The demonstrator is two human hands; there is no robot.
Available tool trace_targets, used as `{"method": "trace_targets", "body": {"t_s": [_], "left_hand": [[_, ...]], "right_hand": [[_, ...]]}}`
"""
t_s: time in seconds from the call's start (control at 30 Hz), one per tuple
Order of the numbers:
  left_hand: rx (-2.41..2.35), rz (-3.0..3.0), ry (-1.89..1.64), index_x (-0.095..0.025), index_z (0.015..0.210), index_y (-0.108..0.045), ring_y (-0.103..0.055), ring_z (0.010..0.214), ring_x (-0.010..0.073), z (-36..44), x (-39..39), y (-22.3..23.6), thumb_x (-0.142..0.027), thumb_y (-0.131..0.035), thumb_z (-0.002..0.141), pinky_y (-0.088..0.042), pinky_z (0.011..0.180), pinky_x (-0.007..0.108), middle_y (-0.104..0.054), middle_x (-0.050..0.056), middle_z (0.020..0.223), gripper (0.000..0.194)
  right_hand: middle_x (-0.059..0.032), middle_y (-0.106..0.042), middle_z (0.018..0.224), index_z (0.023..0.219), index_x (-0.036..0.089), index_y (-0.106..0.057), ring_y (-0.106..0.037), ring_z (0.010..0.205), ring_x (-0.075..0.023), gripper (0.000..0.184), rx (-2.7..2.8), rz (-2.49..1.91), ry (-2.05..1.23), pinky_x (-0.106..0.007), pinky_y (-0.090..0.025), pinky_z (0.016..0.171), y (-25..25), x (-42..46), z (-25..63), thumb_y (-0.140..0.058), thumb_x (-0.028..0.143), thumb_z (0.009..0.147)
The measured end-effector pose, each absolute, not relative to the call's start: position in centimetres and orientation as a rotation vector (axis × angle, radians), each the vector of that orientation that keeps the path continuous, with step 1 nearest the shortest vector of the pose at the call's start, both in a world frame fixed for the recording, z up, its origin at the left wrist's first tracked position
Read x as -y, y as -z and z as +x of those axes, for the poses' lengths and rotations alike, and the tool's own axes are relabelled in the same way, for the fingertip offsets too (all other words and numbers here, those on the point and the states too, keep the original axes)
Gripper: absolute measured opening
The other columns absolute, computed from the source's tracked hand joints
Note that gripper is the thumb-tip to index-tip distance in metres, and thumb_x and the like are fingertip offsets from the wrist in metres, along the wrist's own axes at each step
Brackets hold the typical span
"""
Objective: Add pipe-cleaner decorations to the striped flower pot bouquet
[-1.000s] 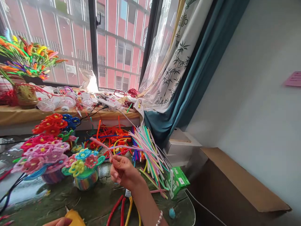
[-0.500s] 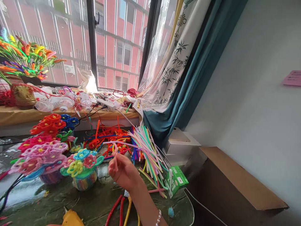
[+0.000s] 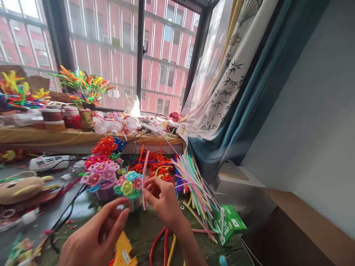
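My right hand (image 3: 166, 201) pinches a pink pipe cleaner (image 3: 145, 170), which stands nearly upright in front of the pots. My left hand (image 3: 95, 236) is open at the lower left, thumb and forefinger apart, a short way from the pipe cleaner. Partly behind that hand lies a yellow glue gun (image 3: 125, 251). Just beyond my hands stands a small pot of pipe-cleaner flowers (image 3: 130, 184) in blue, yellow and pink. Beside it is another pot with pink and lilac flowers (image 3: 101, 173). Tools with red handles (image 3: 158, 244) and yellow handles (image 3: 172, 251) lie below my right wrist.
A bundle of pastel pipe cleaners (image 3: 195, 184) lies to the right, by a green box (image 3: 231, 223). Orange pipe-cleaner pieces (image 3: 155, 162) are heaped behind. Black cables (image 3: 69, 210) cross the left side. Cardboard boxes (image 3: 313, 218) stand at right; jars (image 3: 54, 120) line the sill.
The view has swung left. My left hand has come up into view. My right hand still holds a pink pipe cleaner, now nearly upright and beside the small flower pot.
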State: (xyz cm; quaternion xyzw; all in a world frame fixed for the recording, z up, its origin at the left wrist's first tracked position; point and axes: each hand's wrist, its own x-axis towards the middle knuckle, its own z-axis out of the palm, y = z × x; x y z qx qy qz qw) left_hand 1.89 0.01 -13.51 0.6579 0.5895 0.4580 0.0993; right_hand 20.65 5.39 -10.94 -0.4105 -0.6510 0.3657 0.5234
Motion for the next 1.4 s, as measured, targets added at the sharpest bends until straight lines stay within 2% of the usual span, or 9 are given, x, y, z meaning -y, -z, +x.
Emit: {"method": "trace_targets", "body": {"t_s": [0.1,0.2,0.37,0.63,0.93,1.17,1.27,1.33,1.4], "left_hand": [[-1.534,1.551,-1.474,-0.029,0.099,-0.079,-0.051,0.045,0.0103,3.0,-0.8,10.4,-0.074,-0.075,0.064,-0.041,0.046,0.020,-0.065,-0.005,0.061,0.058],[-1.467,1.381,-1.525,-0.023,0.083,-0.077,-0.062,0.057,0.0162,3.7,-0.8,8.9,-0.075,-0.079,0.057,-0.050,0.052,0.023,-0.073,0.001,0.072,0.059],[-1.448,1.221,-1.617,-0.019,0.075,-0.075,-0.043,0.046,0.0102,2.6,0.0,8.8,-0.075,-0.078,0.059,-0.039,0.043,0.020,-0.052,-0.004,0.049,0.058],[-1.476,1.162,-1.696,-0.020,0.074,-0.078,-0.043,0.048,0.0103,1.7,0.8,9.2,-0.069,-0.085,0.053,-0.036,0.041,0.019,-0.052,-0.003,0.050,0.054],[-1.523,1.153,-1.839,-0.023,0.076,-0.079,-0.048,0.051,0.0099,-0.1,0.5,8.1,-0.061,-0.084,0.063,-0.037,0.047,0.019,-0.056,-0.004,0.051,0.040],[-1.579,1.144,-1.891,-0.022,0.081,-0.077,-0.047,0.047,0.0090,-0.4,1.0,7.7,-0.061,-0.080,0.069,-0.041,0.047,0.023,-0.066,-0.002,0.064,0.041],[-1.820,1.264,-1.788,-0.024,0.089,-0.076,-0.053,0.050,0.0111,-1.5,1.6,8.6,-0.069,-0.064,0.080,-0.043,0.049,0.024,-0.069,-0.002,0.068,0.048],[-2.107,1.425,-1.582,-0.026,0.083,-0.075,-0.056,0.049,0.0147,-2.9,1.9,9.6,-0.073,-0.049,0.086,-0.043,0.049,0.028,-0.068,-0.001,0.064,0.054],[-2.315,1.559,-1.365,-0.026,0.061,-0.070,-0.053,0.046,0.0188,-4.3,2.2,10.8,-0.072,-0.050,0.083,-0.040,0.053,0.033,-0.062,0.001,0.051,0.054]], "right_hand": [[0.0040,-0.060,0.066,0.086,0.017,-0.071,-0.052,0.056,-0.0108,0.002,1.753,-0.955,-0.808,-0.021,-0.037,0.055,10.4,-3.3,19.6,-0.071,0.019,0.086],[0.0018,-0.064,0.072,0.092,0.017,-0.074,-0.056,0.064,-0.0129,0.007,1.878,-0.922,-0.704,-0.023,-0.039,0.063,10.5,-1.4,18.5,-0.067,0.019,0.091],[0.0017,-0.065,0.065,0.091,0.018,-0.077,-0.057,0.058,-0.0124,0.018,1.813,-0.951,-0.851,-0.021,-0.038,0.057,12.7,0.9,16.6,-0.064,0.029,0.097],[-0.0003,-0.063,0.048,0.084,0.019,-0.078,-0.060,0.043,-0.0142,0.053,1.658,-0.958,-0.907,-0.021,-0.039,0.047,16.7,2.1,13.7,-0.047,0.058,0.103],[-0.0033,-0.066,0.055,0.084,0.020,-0.078,-0.064,0.048,-0.0173,0.057,1.700,-1.018,-0.516,-0.026,-0.039,0.048,19.0,3.3,15.2,-0.035,0.049,0.109],[-0.0094,-0.074,0.066,0.093,0.022,-0.081,-0.068,0.054,-0.0233,0.048,1.660,-1.053,-0.489,-0.030,-0.050,0.054,18.8,3.8,17.1,-0.040,0.042,0.107],[-0.0098,-0.078,0.072,0.097,0.024,-0.081,-0.071,0.057,-0.0240,0.040,1.643,-1.070,-0.492,-0.031,-0.051,0.055,18.7,3.7,17.8,-0.044,0.038,0.106],[-0.0096,-0.078,0.074,0.096,0.025,-0.081,-0.072,0.059,-0.0235,0.039,1.679,-1.051,-0.464,-0.030,-0.050,0.055,18.5,3.5,18.3,-0.045,0.036,0.106],[-0.0086,-0.077,0.071,0.094,0.023,-0.081,-0.070,0.056,-0.0221,0.041,1.727,-1.057,-0.417,-0.029,-0.047,0.052,18.1,3.3,18.9,-0.044,0.036,0.107]]}}
